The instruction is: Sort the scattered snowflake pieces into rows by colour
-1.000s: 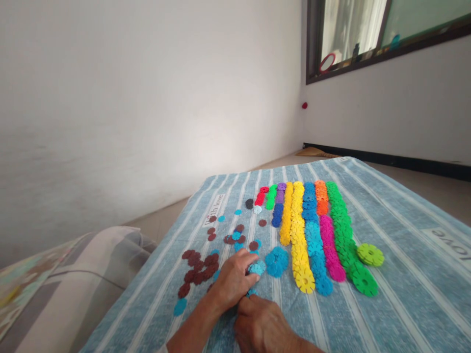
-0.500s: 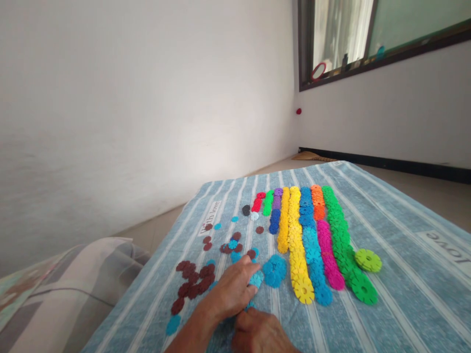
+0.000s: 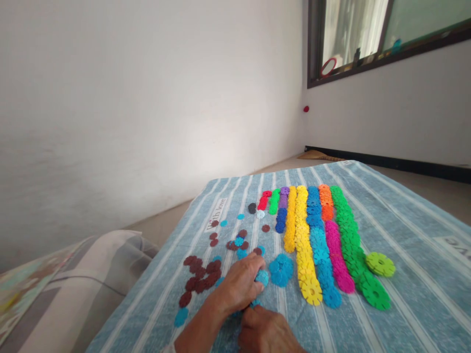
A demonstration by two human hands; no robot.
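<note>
My left hand [image 3: 241, 283] reaches over the cloth, thumb and fingers closed around light blue notched discs [image 3: 262, 278]. Just below it my right hand [image 3: 268, 331] is curled, its fingertips turned down and out of sight. A blue disc [image 3: 255, 303] shows between the two hands, at the right fingertips; whether it is gripped I cannot tell. Right of my left hand lies a small pile of blue discs [image 3: 281, 270]. Brown discs [image 3: 200, 274] are heaped to the left, with loose brown and blue ones scattered beyond.
Overlapping disc rows stand on the right: yellow [image 3: 304, 245], blue [image 3: 321, 250], magenta [image 3: 336, 255] and green [image 3: 348, 230]. Light green discs [image 3: 380, 264] lie beside them. A striped cloth [image 3: 412, 294] covers the table. A wall [image 3: 147, 98] rises behind; draped fabric [image 3: 91, 284] is at left.
The whole view has shifted, so the table and discs appear slightly farther right. Both hands keep nearly the same place among the discs.
</note>
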